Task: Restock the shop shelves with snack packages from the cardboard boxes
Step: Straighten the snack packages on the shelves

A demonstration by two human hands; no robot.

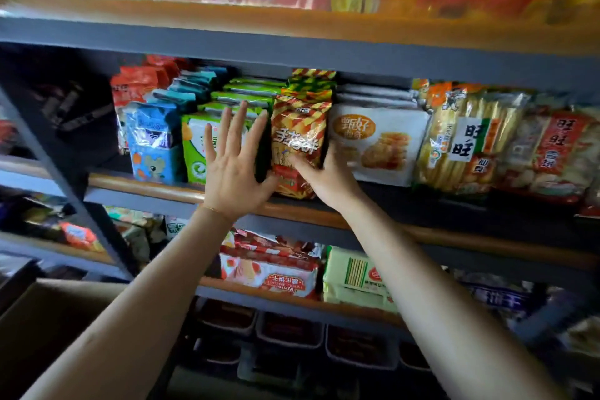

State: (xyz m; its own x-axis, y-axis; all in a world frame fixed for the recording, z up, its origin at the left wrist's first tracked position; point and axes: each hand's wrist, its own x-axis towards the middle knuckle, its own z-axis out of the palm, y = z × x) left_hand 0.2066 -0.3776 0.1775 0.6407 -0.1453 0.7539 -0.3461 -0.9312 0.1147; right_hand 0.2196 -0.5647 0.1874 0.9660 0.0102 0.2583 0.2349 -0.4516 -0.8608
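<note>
Nearest: brown open-topped cardboard box (48, 318), lower left, contents hidden in shadow.

Left hand (235, 156): fingers spread flat, holding nothing, palm lying against the left flank of the orange-and-red striped foil snack bag (300, 136).

Right hand (324, 177): gripping that bag's lower right corner, thumb crossing its front; the other fingers are hidden behind it.

Bag: standing at the front lip of the wood-edged grey middle shelf (454, 235), at the head of its own row.

Risks: bag appearing to be sitting close to the lip, so letting go early is likely tipping it forward off the edge; a hard shove is risking crushing the foil or toppling the green-and-white packets (194, 146) just beside.

Room: slot looking tight, the white biscuit pack (378, 140) touching on the right; little headroom showing beneath the grey upper shelf (292, 52).
</note>
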